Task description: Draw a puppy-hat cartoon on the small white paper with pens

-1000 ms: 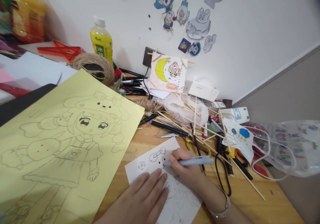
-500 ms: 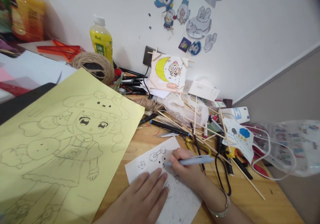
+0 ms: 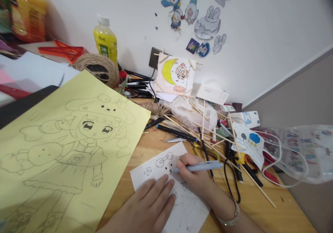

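Your right hand (image 3: pixel 195 177), closed on a pen (image 3: pixel 206 165), apparently draws on white paper (image 3: pixel 191 201) beside the yellow sheet (image 3: pixel 75 156), the next stroke needing your flat left hand (image 3: pixel 148 205) steady.

The clear plastic bottle of yellow drink with a white cap (image 3: pixel 110 41) bears a large white character resembling 冰 on its green label panel (image 3: pixel 104 50), while the print on the orange plastic bottle (image 3: pixel 29 21) and the white-and-blue box (image 3: pixel 255 118) is too blurred to read
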`<state>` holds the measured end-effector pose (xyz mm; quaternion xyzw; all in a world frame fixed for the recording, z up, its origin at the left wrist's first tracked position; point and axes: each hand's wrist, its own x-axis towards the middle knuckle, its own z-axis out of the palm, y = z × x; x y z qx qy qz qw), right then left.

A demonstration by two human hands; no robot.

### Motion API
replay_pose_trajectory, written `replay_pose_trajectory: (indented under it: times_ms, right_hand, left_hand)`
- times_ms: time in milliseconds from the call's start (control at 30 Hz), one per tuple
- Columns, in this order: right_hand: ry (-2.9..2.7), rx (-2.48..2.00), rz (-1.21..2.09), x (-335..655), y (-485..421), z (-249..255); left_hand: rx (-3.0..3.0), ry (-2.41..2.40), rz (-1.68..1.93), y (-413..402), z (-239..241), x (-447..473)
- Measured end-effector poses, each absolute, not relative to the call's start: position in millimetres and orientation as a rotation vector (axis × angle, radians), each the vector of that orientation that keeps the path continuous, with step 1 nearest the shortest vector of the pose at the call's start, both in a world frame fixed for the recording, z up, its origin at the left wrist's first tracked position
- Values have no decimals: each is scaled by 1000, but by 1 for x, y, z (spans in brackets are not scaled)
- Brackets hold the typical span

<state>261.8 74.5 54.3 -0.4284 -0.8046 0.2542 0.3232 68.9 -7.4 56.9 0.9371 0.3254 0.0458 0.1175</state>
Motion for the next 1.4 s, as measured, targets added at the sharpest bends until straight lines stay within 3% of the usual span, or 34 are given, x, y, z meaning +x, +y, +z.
replay_pose_trajectory:
  times_ms: [1000,1233,1400]
  right_hand:
    - [-2084,-1181,714,263,73,57]
    - [-1810,-1253,966,260,73,56]
    - [-1542,-1266,1112,253,72,58]
  left_hand:
    - [2722,948,173,-9,56,67]
    - [2728,974,146,-10,57,67]
    - [2654,1389,165,-17,55,71]
